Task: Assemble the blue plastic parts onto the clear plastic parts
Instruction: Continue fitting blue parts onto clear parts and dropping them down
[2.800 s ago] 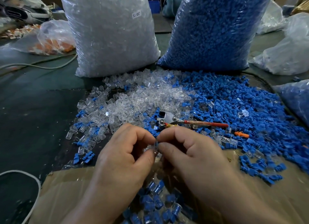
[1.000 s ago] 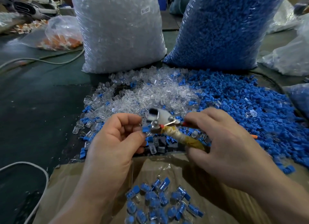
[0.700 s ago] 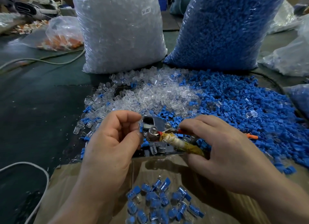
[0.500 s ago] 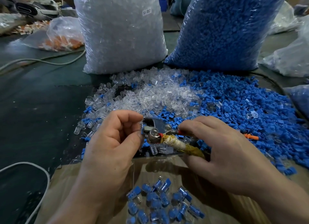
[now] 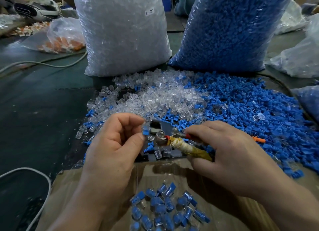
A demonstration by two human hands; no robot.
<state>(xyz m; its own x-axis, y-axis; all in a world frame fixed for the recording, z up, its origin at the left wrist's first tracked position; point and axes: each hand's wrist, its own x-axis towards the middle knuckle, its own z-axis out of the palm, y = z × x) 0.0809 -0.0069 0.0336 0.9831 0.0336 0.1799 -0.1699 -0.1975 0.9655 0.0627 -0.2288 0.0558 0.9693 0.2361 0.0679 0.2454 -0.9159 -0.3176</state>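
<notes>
Now at the pressing step: left hand (image 5: 114,144) pinches a blue part (image 5: 145,132) between thumb and forefinger, held at the head of the tool (image 5: 162,129). A clear part is probably under it, but the fingers hide that. The right hand (image 5: 229,154) has its fingers curled round the tool's taped handle. Next move calls for seating the part squarely in the head, then a squeeze. Finished pieces (image 5: 169,206) lie in the box (image 5: 65,196) below. Versus 2.8 s ago: the tool lay on the blue pile (image 5: 250,113) and both hands pinched the part; the tool is now lifted.
</notes>
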